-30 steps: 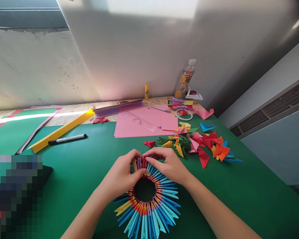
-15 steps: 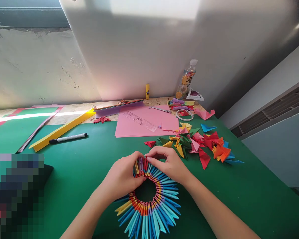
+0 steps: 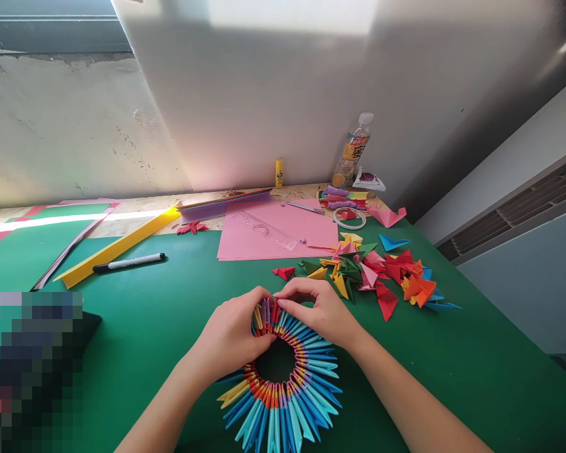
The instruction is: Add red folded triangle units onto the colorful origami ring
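At the far left of the green worktop (image 3: 462, 384) lies a dark-edged thing (image 3: 88, 333), too blocked out for me to say what it is. Next comes a yellow strip (image 3: 117, 248), folded lengthwise, with a marker (image 3: 129, 262) just beside it, its black cap end to the left. A red cluster (image 3: 192, 228) lies farther back.

The left hand (image 3: 236, 327) is clamped on a paper ring (image 3: 274, 418), thumb at the inner edge and fingers behind the outer points. The ring lies at the near middle of the worktop, its spikes mostly blue (a few yellow, purple and red). Behind it are pink sheets (image 3: 236, 245), a clear ruler (image 3: 266, 229) on top, and an upright glue stick (image 3: 278, 173).

The right hand (image 3: 318, 311) has thumb and forefinger together on a red fold (image 3: 276, 309) at the ring's far side. Beyond that hand, folded pieces (image 3: 368, 270) lie heaped, with a white hoop (image 3: 362, 218) and bottle (image 3: 352, 151) farther back.
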{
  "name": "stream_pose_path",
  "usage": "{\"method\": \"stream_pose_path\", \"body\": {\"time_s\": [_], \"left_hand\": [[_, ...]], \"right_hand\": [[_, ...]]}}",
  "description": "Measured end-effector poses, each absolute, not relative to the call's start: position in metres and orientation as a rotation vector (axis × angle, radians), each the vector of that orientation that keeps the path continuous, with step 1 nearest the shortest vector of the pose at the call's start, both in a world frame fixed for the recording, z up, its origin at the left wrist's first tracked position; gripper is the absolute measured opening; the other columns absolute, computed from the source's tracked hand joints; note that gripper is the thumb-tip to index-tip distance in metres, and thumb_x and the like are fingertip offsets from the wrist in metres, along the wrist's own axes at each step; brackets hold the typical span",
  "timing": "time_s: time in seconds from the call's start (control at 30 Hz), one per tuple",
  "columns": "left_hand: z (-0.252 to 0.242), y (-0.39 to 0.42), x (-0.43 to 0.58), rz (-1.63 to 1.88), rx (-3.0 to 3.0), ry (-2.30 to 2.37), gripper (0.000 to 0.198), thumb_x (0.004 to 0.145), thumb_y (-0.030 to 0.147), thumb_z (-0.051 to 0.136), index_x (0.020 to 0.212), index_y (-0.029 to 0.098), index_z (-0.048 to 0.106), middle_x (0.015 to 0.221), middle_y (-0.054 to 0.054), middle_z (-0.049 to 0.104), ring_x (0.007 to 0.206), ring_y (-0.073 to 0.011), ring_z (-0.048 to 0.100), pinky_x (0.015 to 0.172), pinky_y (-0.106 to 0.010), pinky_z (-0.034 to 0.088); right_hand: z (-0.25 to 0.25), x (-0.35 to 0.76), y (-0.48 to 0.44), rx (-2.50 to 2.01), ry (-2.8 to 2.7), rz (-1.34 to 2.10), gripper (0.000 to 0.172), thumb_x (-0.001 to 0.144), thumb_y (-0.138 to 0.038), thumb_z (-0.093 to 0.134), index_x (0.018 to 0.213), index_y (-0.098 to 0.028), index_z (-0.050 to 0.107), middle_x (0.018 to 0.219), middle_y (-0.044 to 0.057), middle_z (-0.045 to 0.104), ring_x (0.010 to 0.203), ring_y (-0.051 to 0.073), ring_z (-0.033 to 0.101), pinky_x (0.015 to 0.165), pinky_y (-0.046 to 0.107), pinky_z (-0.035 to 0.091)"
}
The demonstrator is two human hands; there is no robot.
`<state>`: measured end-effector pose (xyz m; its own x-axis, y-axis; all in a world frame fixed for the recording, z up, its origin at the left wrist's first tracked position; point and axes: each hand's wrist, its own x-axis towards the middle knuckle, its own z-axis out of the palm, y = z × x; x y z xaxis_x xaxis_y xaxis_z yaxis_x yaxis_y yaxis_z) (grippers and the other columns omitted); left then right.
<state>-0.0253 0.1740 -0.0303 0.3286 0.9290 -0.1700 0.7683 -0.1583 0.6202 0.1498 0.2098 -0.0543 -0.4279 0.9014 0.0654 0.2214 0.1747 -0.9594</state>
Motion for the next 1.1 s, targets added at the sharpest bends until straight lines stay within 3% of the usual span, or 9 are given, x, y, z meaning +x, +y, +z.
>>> {"method": "stream_pose_path", "body": {"time_s": [0.3,0.57,0.67,0.8,0.9,1.0,1.1], "left_hand": [[-0.026,0.175,-0.023,0.357,1.973,1.478,0.019,0.075,0.031,0.056,0.091,0.022,0.050,0.085,-0.002,0.061,0.077,-0.0211,0.055,0.065,-0.029,0.040],[-0.028,0.175,-0.024,0.359,1.965,1.493,0.020,0.076,0.033,0.057,0.092,0.022,0.050,0.086,-0.001,0.061,0.077,-0.0210,0.055,0.065,-0.029,0.040],[-0.027,0.175,-0.023,0.349,1.959,1.506,0.020,0.076,0.034,0.057,0.091,0.023,0.049,0.087,-0.001,0.061,0.078,-0.0211,0.055,0.065,-0.029,0.040],[-0.027,0.175,-0.023,0.333,1.949,1.513,0.020,0.077,0.035,0.057,0.090,0.023,0.049,0.086,-0.001,0.061,0.078,-0.0212,0.055,0.064,-0.029,0.039],[-0.028,0.175,-0.024,0.346,1.940,1.509,0.020,0.076,0.034,0.057,0.090,0.023,0.049,0.088,-0.001,0.062,0.079,-0.0211,0.055,0.065,-0.029,0.039],[-0.028,0.175,-0.024,0.365,1.938,1.501,0.019,0.076,0.033,0.058,0.090,0.023,0.050,0.089,-0.001,0.063,0.080,-0.0210,0.055,0.066,-0.029,0.040],[-0.029,0.175,-0.024,0.361,1.939,1.500,0.019,0.076,0.034,0.058,0.090,0.023,0.050,0.088,-0.001,0.063,0.079,-0.0209,0.055,0.065,-0.029,0.040]], "right_hand": [[-0.052,0.150,0.210,-1.030,-1.851,1.223,0.013,0.077,-0.018,0.058,0.083,-0.017,0.069,0.082,0.004,0.070,0.076,0.017,0.064,0.068,0.027,0.052],[-0.051,0.159,0.213,-1.044,-1.696,1.123,0.020,0.078,-0.027,0.061,0.097,-0.020,0.065,0.084,0.004,0.069,0.074,0.017,0.065,0.067,0.029,0.055],[-0.048,0.181,0.223,-1.152,-1.576,0.901,0.017,0.078,-0.031,0.061,0.090,-0.020,0.065,0.078,0.003,0.068,0.065,0.017,0.064,0.060,0.028,0.053],[-0.049,0.233,0.243,-1.494,-1.394,0.272,0.016,0.076,-0.031,0.060,0.085,-0.020,0.065,0.078,0.004,0.067,0.069,0.020,0.063,0.071,0.035,0.051],[-0.058,0.278,0.255,-1.777,-1.375,-0.140,0.016,0.072,-0.022,0.057,0.085,-0.018,0.066,0.084,0.008,0.066,0.081,0.025,0.061,0.081,0.043,0.045],[-0.070,0.309,0.260,-2.049,-1.452,-0.220,0.021,0.069,-0.022,0.058,0.086,-0.016,0.068,0.091,0.016,0.063,0.094,0.031,0.054,0.085,0.046,0.039],[-0.077,0.318,0.260,-2.207,-1.486,-0.186,0.016,0.068,-0.025,0.058,0.080,-0.020,0.069,0.100,0.014,0.061,0.097,0.033,0.049,0.081,0.048,0.035]]}}
